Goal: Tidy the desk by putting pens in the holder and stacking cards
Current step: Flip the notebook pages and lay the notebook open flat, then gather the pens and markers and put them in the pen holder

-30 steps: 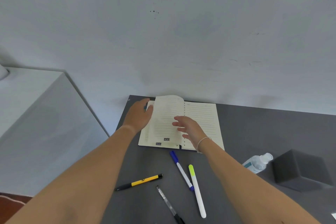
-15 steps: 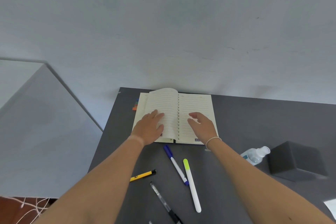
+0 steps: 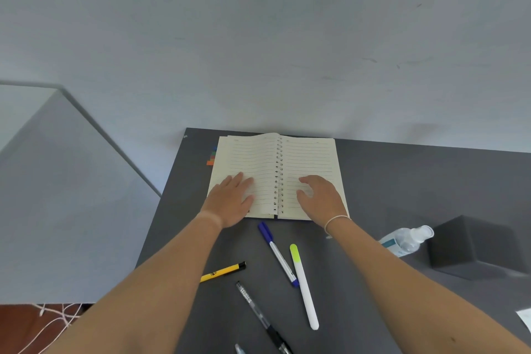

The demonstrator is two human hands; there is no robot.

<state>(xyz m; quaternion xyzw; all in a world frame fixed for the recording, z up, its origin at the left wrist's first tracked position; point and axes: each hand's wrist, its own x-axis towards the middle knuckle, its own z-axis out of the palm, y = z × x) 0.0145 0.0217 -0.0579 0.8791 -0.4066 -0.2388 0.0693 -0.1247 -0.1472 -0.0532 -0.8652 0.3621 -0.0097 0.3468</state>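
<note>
- Desk: dark grey, against the wall.
- Notebook: spiral-bound, open flat at the far edge.
- Left hand: fingers spread flat on left page, gripping nothing.
- Right hand: fingers loosely curled on right page, empty.
- Pens, loose near the notebook: white highlighter, blue pen, black pen, yellow pen.

Nothing in the view can be read with confidence. The yellow pen, lying lower centre of the frame, carries a small dark mark on its barrel, too small to make out. The clear pen below it has fine print along its barrel, also illegible. The bottle at the right bears a teal and white label whose wording is blurred. The open notebook shows only ruled lines.
</note>
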